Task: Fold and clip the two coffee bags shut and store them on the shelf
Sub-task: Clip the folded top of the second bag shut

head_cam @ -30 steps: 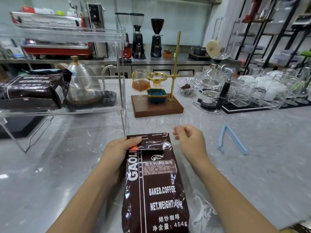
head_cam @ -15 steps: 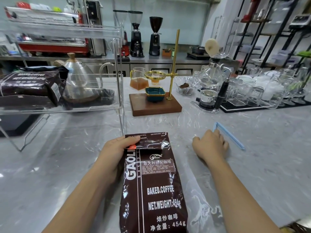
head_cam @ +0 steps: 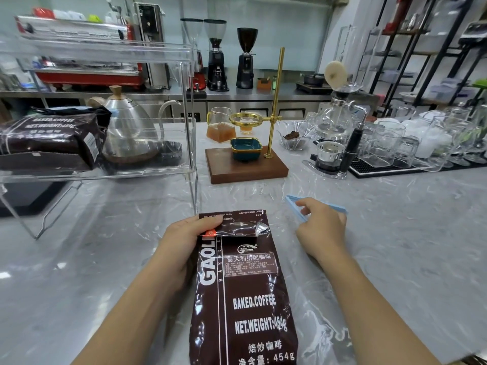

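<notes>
The left hand (head_cam: 184,241) holds the folded top of the coffee bag (head_cam: 243,291) lying on the counter (head_cam: 395,246). The right hand (head_cam: 321,227) pinches the blue clip (head_cam: 316,205) just beside it. A second bag (head_cam: 50,140) lies on the clear shelf (head_cam: 147,169).

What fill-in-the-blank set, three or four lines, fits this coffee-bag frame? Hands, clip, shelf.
1. The left hand holds down the folded top of the dark brown foil coffee bag lying on the ____ counter.
2. The right hand pinches the light ____ plastic sealing clip.
3. A second dark brown coffee bag lies on the clear acrylic ____.
4. Beside that bag stands a steel gooseneck ____.

Missing words: marble; blue; shelf; kettle
</notes>
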